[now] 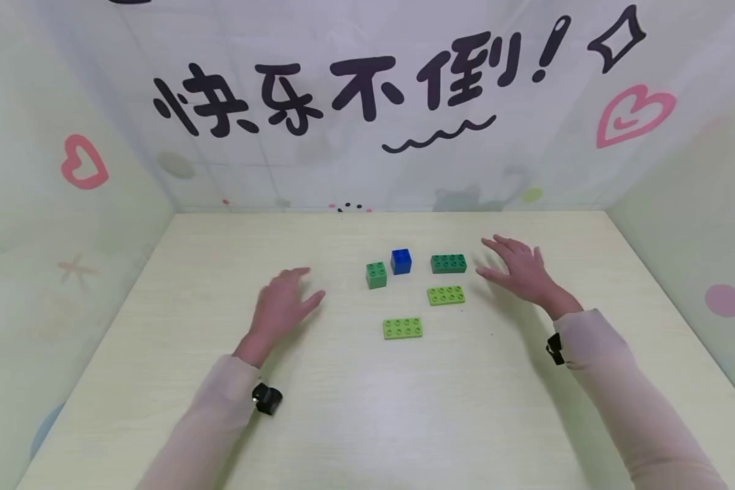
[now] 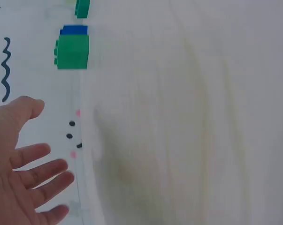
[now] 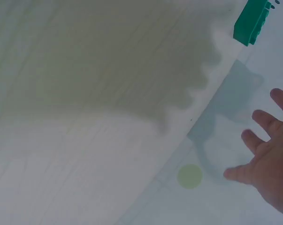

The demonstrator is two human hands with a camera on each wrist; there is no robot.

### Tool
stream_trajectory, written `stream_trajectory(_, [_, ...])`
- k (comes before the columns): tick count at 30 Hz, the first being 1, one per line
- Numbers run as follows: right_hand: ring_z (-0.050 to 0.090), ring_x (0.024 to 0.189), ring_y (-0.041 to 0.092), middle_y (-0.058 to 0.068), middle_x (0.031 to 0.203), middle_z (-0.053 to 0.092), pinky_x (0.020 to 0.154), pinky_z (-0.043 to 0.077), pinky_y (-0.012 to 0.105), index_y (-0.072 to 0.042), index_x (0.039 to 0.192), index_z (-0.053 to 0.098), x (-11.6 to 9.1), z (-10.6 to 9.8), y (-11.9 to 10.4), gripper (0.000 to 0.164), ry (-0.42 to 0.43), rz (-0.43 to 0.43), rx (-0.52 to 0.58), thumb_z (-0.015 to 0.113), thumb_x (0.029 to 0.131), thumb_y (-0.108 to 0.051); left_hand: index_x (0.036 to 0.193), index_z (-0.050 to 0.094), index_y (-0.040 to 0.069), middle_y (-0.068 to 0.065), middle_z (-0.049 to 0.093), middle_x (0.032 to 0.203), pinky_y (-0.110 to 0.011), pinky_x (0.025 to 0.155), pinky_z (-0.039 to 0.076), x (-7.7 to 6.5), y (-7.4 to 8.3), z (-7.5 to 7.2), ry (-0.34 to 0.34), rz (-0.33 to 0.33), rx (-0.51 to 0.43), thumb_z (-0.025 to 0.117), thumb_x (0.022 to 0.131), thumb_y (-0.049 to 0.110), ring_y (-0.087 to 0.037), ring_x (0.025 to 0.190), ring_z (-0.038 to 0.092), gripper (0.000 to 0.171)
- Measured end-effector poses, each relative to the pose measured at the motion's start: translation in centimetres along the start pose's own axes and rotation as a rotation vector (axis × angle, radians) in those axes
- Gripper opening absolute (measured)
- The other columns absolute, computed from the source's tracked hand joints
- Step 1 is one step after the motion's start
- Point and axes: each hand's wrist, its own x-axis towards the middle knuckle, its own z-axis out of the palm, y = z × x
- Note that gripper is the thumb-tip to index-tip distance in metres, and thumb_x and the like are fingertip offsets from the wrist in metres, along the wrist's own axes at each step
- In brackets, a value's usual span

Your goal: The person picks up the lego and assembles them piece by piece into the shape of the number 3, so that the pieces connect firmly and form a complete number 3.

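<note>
My left hand (image 1: 280, 304) hovers over the table left of the bricks, thumb apart from the fingers and holding nothing. Nearest to it is a small green brick (image 1: 376, 275), with a blue brick (image 1: 401, 262) just behind and to its right. On the other side my right hand (image 1: 517, 271) is held with spread fingers, also holding nothing. Beside it lie a long dark green brick (image 1: 448, 264) and a flat lime green brick (image 1: 446, 295). A second lime green brick (image 1: 403, 328) lies closer to me. Both wrist views show the fingers extended.
The bricks lie on a pale wooden table (image 1: 343, 422). A white cloth wall (image 1: 318, 170) with black lettering and drawings rises at the table's back edge, and similar walls stand at the left and right. Each wrist wears a small black device (image 1: 267, 399).
</note>
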Motion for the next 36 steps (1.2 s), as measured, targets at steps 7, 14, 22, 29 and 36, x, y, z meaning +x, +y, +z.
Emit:
stream_trajectory(7, [0.042, 0.118, 0.033, 0.017, 0.13, 0.047, 0.095, 0.032, 0.051, -0.001, 0.132, 0.045, 1.9, 0.6, -3.1, 0.051, -0.077, -0.036, 0.232, 0.055, 0.092, -0.032, 0.108, 0.062, 0.003, -0.005, 0.064, 0.089, -0.032, 0.072, 0.048, -1.0, 4.2, 2.8, -0.168, -0.022, -0.356, 0.068, 0.083, 0.017, -0.017, 0.08, 0.06, 0.03])
stream_trajectory(14, [0.054, 0.1, 0.023, 0.011, 0.112, 0.059, 0.087, 0.041, 0.042, -0.002, 0.126, 0.053, 3.6, 1.8, -6.3, 0.043, -0.105, -0.083, 0.277, 0.057, 0.091, -0.027, 0.112, 0.061, 0.004, -0.004, 0.06, 0.089, -0.028, 0.071, 0.047, -1.2, 6.2, 5.0, -0.273, -0.057, -0.477, 0.072, 0.079, 0.015, -0.015, 0.077, 0.055, 0.037])
stream_trajectory(22, [0.057, 0.09, 0.021, 0.008, 0.102, 0.062, 0.08, 0.045, 0.037, -0.002, 0.122, 0.056, 5.3, 2.6, -9.9, 0.039, -0.161, -0.167, 0.244, 0.061, 0.089, -0.022, 0.115, 0.059, 0.007, -0.003, 0.056, 0.093, -0.029, 0.071, 0.044, -0.9, 7.3, 5.4, -0.333, -0.035, -0.391, 0.078, 0.073, 0.02, -0.016, 0.08, 0.051, 0.048])
stream_trajectory(29, [0.059, 0.086, 0.017, 0.003, 0.091, 0.064, 0.077, 0.046, 0.033, -0.002, 0.123, 0.055, 7.0, 3.3, -11.8, 0.039, -0.214, -0.24, 0.206, 0.063, 0.088, -0.018, 0.111, 0.063, 0.011, 0.0, 0.054, 0.085, -0.028, 0.064, 0.04, -0.5, 7.7, 5.5, -0.333, -0.002, -0.272, 0.08, 0.07, 0.024, -0.015, 0.075, 0.048, 0.046])
stream_trajectory(36, [0.058, 0.077, 0.015, 0.004, 0.084, 0.063, 0.073, 0.047, 0.03, -0.003, 0.121, 0.057, 8.2, 3.9, -13.1, 0.041, -0.262, -0.201, 0.21, 0.067, 0.084, -0.017, 0.102, 0.067, 0.015, 0.002, 0.055, 0.082, -0.027, 0.062, 0.04, -0.5, 7.9, 5.6, -0.326, 0.027, -0.227, 0.08, 0.07, 0.024, -0.013, 0.074, 0.049, 0.036])
